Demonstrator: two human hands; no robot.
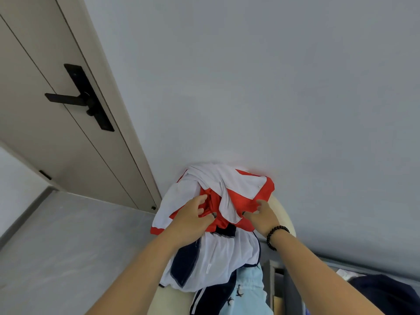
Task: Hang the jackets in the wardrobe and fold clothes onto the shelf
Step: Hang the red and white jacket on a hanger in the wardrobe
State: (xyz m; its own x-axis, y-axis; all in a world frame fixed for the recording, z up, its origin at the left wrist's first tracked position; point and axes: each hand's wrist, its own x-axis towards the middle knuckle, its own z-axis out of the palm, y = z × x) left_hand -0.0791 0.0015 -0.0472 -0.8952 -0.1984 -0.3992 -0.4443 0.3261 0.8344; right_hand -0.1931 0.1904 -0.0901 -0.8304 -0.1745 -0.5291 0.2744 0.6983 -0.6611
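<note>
A pile of clothes lies on a cream round seat (286, 214) against the wall. On top is a red and white jacket (238, 185). Below it lies a white and navy jacket (225, 255), then a light blue garment (247, 289) with small dark prints. My left hand (193, 214) rests on the red jacket's left side, fingers spread and slightly curled into the cloth. My right hand (263, 214) reaches onto its right side, fingers extended on the red fabric; a dark bead bracelet sits on that wrist.
A beige door (56, 123) with a black lever handle (79, 98) stands at the left. Grey floor (68, 242) spreads below it, and a plain grey wall rises behind the pile. A dark garment (386, 292) lies at the lower right beside a grey edge.
</note>
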